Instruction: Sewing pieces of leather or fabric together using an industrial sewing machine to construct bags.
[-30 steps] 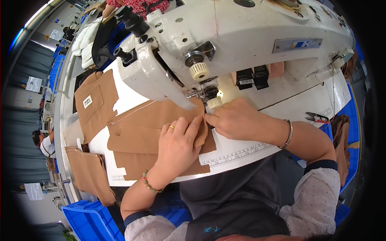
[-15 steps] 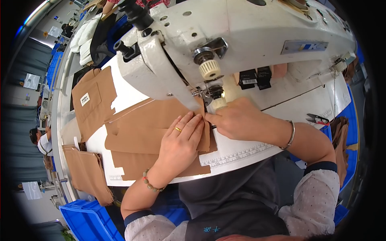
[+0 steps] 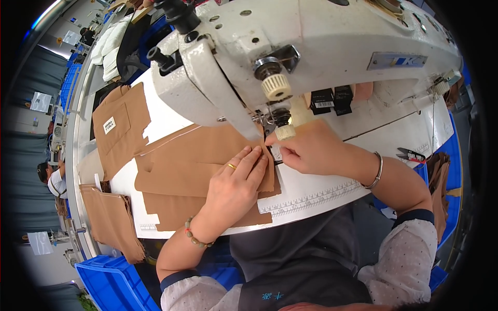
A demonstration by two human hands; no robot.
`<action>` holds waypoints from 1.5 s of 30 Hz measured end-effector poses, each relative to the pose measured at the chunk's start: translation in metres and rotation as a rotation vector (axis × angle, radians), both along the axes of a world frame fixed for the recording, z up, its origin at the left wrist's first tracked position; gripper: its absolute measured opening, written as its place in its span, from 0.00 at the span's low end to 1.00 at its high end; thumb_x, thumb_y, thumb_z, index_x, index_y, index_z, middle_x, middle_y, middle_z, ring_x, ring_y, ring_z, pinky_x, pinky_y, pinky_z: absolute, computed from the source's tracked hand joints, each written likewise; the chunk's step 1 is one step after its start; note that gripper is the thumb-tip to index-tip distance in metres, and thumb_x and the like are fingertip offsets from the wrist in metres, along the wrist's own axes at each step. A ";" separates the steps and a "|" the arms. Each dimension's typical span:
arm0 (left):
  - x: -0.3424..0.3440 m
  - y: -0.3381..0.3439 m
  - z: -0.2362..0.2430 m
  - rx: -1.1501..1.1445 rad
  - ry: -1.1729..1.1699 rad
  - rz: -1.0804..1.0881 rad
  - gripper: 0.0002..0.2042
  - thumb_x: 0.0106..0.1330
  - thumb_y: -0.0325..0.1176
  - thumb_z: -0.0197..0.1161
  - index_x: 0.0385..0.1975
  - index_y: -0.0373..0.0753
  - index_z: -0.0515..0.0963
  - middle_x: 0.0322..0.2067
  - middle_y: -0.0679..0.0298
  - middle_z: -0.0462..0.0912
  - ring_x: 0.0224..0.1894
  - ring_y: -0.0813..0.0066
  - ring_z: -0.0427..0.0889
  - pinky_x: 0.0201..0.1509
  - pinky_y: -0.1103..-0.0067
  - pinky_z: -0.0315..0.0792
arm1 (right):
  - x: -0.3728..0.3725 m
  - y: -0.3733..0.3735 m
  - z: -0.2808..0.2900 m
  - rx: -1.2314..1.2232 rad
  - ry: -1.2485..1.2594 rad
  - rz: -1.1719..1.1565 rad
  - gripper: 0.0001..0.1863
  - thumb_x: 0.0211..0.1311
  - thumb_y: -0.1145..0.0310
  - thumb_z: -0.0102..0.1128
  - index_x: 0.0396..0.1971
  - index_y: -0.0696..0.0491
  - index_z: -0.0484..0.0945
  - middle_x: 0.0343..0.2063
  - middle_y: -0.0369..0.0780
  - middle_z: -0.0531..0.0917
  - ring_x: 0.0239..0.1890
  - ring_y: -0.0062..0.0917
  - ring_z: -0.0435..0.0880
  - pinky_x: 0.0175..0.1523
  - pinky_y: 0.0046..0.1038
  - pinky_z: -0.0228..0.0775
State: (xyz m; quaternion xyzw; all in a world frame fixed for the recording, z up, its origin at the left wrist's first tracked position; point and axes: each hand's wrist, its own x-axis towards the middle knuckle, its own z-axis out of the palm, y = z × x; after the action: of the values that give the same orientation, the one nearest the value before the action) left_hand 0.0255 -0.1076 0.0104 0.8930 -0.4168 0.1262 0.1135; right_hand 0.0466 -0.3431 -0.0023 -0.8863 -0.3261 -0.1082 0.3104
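While the left hand [image 3: 236,181] lay flat with fingers spread on the brown fabric [image 3: 192,166], the right hand [image 3: 306,150] pinched the fabric's edge just beside it, under the sewing machine [image 3: 311,46]. Compared with half a second earlier, both hands kept the same pose and the fabric had not visibly shifted; only the view had drawn closer, so the machine loomed larger above them. More brown pieces [image 3: 119,124] lay beyond the left hand on the white surface [image 3: 321,192], and scissors [image 3: 412,154] rested past the right wrist.
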 end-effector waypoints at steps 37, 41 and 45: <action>0.039 -0.001 -0.015 -0.112 -0.108 -0.010 0.20 0.55 0.30 0.70 0.50 0.43 0.85 0.52 0.64 0.85 0.52 0.63 0.85 0.48 0.73 0.82 | 0.017 0.003 -0.008 -0.300 -0.371 -0.079 0.04 0.58 0.67 0.64 0.29 0.50 0.84 0.19 0.35 0.81 0.21 0.27 0.85 0.25 0.29 0.75; 0.045 -0.001 -0.017 -0.125 -0.131 -0.020 0.20 0.55 0.30 0.70 0.50 0.44 0.86 0.52 0.64 0.85 0.52 0.64 0.85 0.49 0.72 0.82 | 0.017 0.000 -0.011 -0.328 -0.382 -0.066 0.04 0.55 0.68 0.65 0.29 0.50 0.84 0.21 0.34 0.81 0.22 0.26 0.85 0.25 0.28 0.76; 0.036 0.001 -0.003 -0.118 -0.044 -0.072 0.18 0.54 0.29 0.71 0.47 0.44 0.86 0.47 0.66 0.85 0.48 0.66 0.84 0.48 0.72 0.80 | 0.013 -0.001 -0.007 -0.264 -0.327 -0.060 0.03 0.54 0.69 0.65 0.29 0.50 0.83 0.20 0.34 0.80 0.23 0.26 0.85 0.26 0.29 0.76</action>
State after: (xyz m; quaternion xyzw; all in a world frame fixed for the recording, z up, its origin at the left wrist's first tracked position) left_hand 0.0613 -0.1064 0.0077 0.8662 -0.4428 0.1662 0.1614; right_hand 0.0599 -0.3441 -0.0092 -0.8993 -0.3568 -0.2161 0.1312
